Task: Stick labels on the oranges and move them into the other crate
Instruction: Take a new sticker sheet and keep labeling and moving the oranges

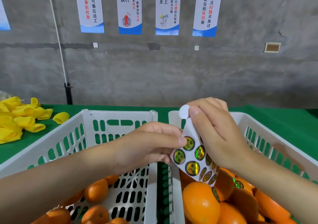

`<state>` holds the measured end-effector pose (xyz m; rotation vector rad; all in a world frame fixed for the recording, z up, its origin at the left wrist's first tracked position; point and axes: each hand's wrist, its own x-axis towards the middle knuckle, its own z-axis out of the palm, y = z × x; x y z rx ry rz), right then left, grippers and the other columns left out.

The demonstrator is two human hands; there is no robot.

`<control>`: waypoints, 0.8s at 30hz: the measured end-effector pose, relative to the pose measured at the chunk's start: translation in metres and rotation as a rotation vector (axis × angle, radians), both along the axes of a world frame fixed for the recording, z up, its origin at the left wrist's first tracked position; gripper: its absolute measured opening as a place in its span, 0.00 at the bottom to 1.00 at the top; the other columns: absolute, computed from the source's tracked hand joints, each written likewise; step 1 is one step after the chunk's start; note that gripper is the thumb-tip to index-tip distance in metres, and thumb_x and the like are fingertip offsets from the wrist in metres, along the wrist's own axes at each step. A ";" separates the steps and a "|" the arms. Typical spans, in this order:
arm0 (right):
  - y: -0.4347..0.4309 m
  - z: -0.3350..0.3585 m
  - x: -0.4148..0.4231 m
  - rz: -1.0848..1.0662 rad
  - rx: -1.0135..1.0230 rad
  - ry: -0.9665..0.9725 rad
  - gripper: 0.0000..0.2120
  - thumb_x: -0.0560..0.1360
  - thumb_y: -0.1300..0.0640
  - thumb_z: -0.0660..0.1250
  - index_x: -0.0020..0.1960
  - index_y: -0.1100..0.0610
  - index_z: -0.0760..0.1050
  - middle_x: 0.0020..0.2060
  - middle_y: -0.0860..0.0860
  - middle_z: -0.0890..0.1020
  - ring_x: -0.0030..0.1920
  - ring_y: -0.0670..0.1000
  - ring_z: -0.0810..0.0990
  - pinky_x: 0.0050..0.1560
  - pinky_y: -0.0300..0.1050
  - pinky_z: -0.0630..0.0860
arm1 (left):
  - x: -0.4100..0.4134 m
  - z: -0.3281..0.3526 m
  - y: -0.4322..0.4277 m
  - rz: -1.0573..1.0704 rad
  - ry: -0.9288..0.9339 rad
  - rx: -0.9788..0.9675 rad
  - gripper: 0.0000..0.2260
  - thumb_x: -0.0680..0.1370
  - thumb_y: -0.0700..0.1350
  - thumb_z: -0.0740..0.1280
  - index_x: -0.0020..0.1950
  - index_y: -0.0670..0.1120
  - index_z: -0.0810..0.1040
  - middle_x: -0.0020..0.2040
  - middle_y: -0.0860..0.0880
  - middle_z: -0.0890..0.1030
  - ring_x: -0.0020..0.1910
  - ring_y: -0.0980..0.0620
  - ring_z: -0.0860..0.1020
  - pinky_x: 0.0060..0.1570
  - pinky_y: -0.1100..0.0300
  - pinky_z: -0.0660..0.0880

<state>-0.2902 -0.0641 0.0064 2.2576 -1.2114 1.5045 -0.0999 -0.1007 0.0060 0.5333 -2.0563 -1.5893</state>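
Observation:
My left hand (151,142) pinches a white sheet of round gold-green labels (192,158) above the gap between two white crates. My right hand (215,130) pinches one peeled label (184,111), its white back facing me, lifted off the top of the sheet. The left crate (72,137) holds a few unlabelled oranges (96,189) on its slotted floor. The right crate (268,137) is piled with oranges (201,204), and at least two of them carry labels.
Both crates stand side by side on a green-covered table (284,120). A heap of yellow foam fruit nets (19,118) lies at the far left of the table. Behind the table rises a grey concrete wall with posters.

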 end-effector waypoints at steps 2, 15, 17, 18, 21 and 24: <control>0.000 0.004 0.000 0.045 0.034 -0.120 0.16 0.81 0.48 0.51 0.40 0.49 0.72 0.32 0.47 0.72 0.37 0.47 0.71 0.42 0.43 0.65 | 0.000 0.000 -0.001 -0.063 0.013 0.103 0.09 0.79 0.45 0.66 0.52 0.40 0.80 0.50 0.37 0.76 0.46 0.43 0.73 0.46 0.58 0.73; -0.013 0.011 -0.008 -0.147 0.925 -0.124 0.43 0.72 0.22 0.40 0.38 0.60 0.72 0.39 0.64 0.82 0.37 0.62 0.81 0.52 0.53 0.78 | 0.071 -0.044 -0.096 0.372 -1.166 -0.720 0.16 0.83 0.55 0.57 0.45 0.46 0.74 0.41 0.49 0.76 0.40 0.50 0.74 0.43 0.55 0.71; -0.013 0.009 -0.009 -0.218 0.896 -0.036 0.46 0.72 0.23 0.39 0.36 0.64 0.70 0.31 0.61 0.79 0.31 0.59 0.77 0.46 0.50 0.76 | 0.081 -0.053 -0.105 0.327 -1.265 -0.558 0.17 0.82 0.58 0.59 0.43 0.46 0.71 0.41 0.48 0.73 0.39 0.50 0.69 0.40 0.57 0.67; -0.013 0.007 -0.010 -0.263 0.835 0.008 0.42 0.73 0.24 0.39 0.31 0.61 0.66 0.23 0.55 0.74 0.28 0.55 0.73 0.40 0.48 0.73 | 0.083 -0.058 -0.107 0.295 -1.299 -0.494 0.18 0.81 0.60 0.60 0.44 0.46 0.71 0.41 0.47 0.71 0.38 0.49 0.68 0.39 0.57 0.65; -0.009 0.003 -0.010 -0.364 0.635 0.100 0.34 0.76 0.28 0.42 0.26 0.53 0.61 0.20 0.49 0.68 0.27 0.50 0.72 0.34 0.46 0.69 | 0.083 -0.078 -0.107 0.143 -1.514 -0.396 0.19 0.78 0.65 0.63 0.46 0.49 0.73 0.41 0.50 0.71 0.37 0.50 0.68 0.39 0.56 0.65; -0.010 -0.001 -0.013 -0.382 0.615 0.150 0.35 0.77 0.29 0.41 0.29 0.55 0.66 0.23 0.50 0.71 0.30 0.50 0.76 0.38 0.47 0.74 | 0.085 -0.100 -0.106 0.107 -1.625 -0.373 0.24 0.75 0.67 0.66 0.59 0.49 0.72 0.56 0.50 0.74 0.51 0.48 0.72 0.51 0.54 0.71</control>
